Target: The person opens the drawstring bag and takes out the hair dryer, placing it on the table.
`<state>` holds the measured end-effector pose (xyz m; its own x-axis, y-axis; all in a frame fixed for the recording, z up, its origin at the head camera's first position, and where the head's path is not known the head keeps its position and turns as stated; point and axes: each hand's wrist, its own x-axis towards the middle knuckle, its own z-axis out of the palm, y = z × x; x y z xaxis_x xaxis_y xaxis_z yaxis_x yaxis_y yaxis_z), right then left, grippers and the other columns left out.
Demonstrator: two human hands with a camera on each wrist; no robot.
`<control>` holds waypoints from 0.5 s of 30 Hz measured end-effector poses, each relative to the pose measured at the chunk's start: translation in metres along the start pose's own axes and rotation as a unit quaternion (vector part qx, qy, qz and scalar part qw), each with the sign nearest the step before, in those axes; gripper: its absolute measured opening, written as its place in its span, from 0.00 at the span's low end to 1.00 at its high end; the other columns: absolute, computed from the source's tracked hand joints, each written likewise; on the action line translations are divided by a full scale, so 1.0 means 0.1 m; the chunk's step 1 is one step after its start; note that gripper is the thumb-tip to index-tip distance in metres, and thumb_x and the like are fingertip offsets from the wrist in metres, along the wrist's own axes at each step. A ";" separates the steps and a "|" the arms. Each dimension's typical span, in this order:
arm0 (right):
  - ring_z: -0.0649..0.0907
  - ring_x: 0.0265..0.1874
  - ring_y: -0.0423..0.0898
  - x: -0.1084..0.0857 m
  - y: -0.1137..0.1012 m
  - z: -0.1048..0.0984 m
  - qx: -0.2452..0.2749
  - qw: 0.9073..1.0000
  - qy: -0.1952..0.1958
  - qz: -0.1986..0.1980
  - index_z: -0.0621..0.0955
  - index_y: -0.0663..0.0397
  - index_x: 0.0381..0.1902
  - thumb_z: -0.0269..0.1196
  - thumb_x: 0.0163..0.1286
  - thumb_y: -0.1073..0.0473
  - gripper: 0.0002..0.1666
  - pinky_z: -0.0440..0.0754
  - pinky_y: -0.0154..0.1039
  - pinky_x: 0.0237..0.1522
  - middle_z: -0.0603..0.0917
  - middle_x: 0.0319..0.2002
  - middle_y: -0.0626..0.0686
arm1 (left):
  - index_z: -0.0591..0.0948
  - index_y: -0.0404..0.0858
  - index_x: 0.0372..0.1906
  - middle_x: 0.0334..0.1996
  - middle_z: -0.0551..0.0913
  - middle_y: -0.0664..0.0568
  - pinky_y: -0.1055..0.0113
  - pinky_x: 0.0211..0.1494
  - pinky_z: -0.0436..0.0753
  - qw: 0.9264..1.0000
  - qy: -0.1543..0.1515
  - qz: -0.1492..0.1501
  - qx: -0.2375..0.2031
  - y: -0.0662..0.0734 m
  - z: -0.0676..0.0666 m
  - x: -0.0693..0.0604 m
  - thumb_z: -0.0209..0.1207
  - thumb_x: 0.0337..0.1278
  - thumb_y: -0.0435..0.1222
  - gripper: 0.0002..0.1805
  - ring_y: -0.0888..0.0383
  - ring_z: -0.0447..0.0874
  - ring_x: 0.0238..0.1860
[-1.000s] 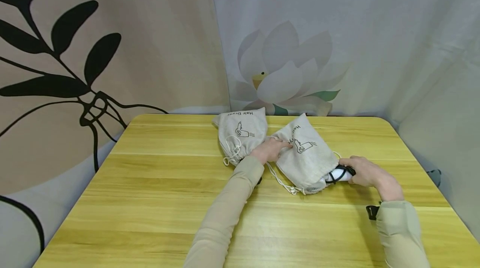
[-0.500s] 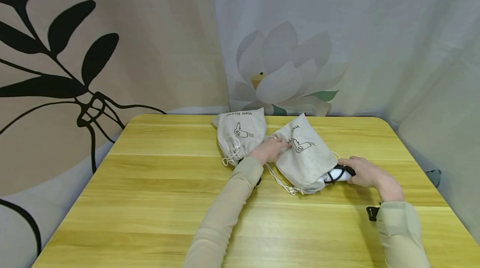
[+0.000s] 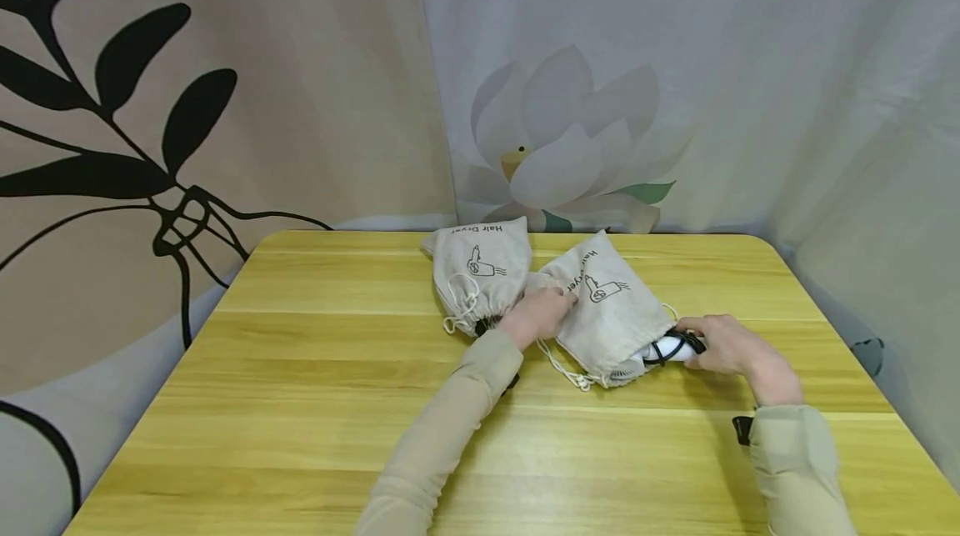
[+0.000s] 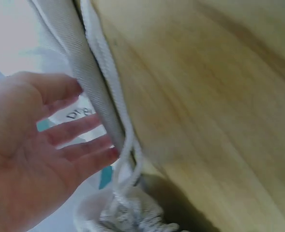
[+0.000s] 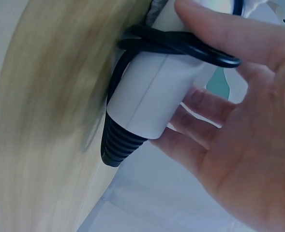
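Two pale cloth drawstring bags printed "Hair Dryer" lie near the table's far side. My left hand (image 3: 538,313) is at the near-left edge of the right bag (image 3: 611,307). In the left wrist view its slightly bent fingers touch the cloth, without a plain grip. A white hair dryer (image 5: 154,92) sticks out of that bag's mouth, most of it hidden inside. My right hand (image 3: 723,344) holds its handle, thumb on one side and fingers on the other. A black cord (image 5: 181,44) is looped around the handle. The left bag (image 3: 480,273) lies close beside my left hand.
The wooden table (image 3: 300,419) stretches toward me and to both sides. White drawstrings trail from the right bag, and a looped drawstring (image 3: 467,296) lies on the left bag. Printed curtains (image 3: 337,86) hang behind the table.
My left hand has slid slightly left and toward me, uncovering more of the right bag's lettering. A dark part at the left bag's mouth shows more. My right hand keeps its hold.
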<state>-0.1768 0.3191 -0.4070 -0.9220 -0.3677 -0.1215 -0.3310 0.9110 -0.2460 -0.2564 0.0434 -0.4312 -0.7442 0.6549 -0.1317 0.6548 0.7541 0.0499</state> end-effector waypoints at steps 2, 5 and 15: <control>0.80 0.34 0.54 0.00 0.00 0.01 -0.004 1.000 0.003 0.000 0.80 0.57 0.45 0.72 0.47 0.60 0.25 0.78 0.51 0.38 0.83 0.36 0.60 | 0.72 0.41 0.62 0.49 0.82 0.48 0.66 0.55 0.79 1.000 -0.010 0.007 -0.016 0.03 -0.02 -0.04 0.53 0.65 0.37 0.21 0.55 0.81 0.49; 0.79 0.35 0.56 -0.02 0.00 0.02 -0.006 1.000 0.005 0.008 0.79 0.59 0.47 0.72 0.47 0.60 0.27 0.78 0.54 0.38 0.81 0.37 0.63 | 0.76 0.39 0.54 0.45 0.83 0.48 0.66 0.51 0.80 0.999 -0.025 0.015 -0.029 0.10 -0.07 -0.09 0.52 0.65 0.37 0.15 0.55 0.82 0.46; 0.79 0.37 0.58 -0.03 -0.04 0.03 -0.008 1.000 0.005 0.022 0.78 0.61 0.52 0.70 0.51 0.59 0.29 0.79 0.56 0.39 0.78 0.40 0.66 | 0.69 0.44 0.18 0.28 0.78 0.52 0.70 0.34 0.76 0.995 -0.080 0.014 -0.055 0.30 -0.14 -0.24 0.54 0.62 0.36 0.16 0.60 0.74 0.28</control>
<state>-0.1724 0.3156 -0.4082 -0.9377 -0.3249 -0.1229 -0.2926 0.9294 -0.2250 -0.2207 0.0512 -0.4125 -0.6895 0.6660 -0.2846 0.6498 0.7424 0.1632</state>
